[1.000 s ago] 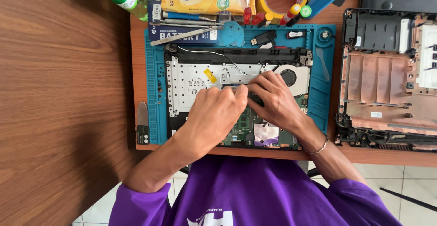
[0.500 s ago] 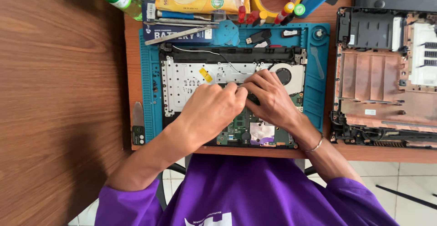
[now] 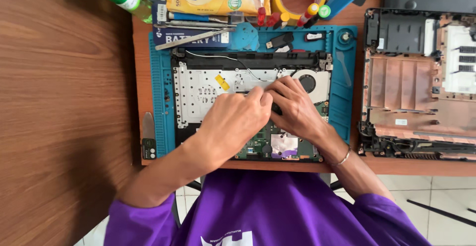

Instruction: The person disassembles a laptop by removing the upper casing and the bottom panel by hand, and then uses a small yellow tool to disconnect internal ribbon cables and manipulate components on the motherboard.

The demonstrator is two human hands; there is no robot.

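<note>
Overhead, an opened laptop base [image 3: 198,90] lies on a blue work mat [image 3: 347,82]. The left hand [image 3: 233,122] and right hand [image 3: 297,107] meet at its middle, fingertips pressed together beside the round fan [image 3: 308,83] (whether they pinch anything cannot be told). A removed bottom cover [image 3: 416,82] lies well apart, right

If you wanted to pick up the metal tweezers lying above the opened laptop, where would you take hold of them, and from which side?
Probably at the middle of the tweezers, pinching across their narrow width from above. They lie flat and slanted on the blue mat, long and thin, so a grip from above at the centre should keep them balanced.
</note>
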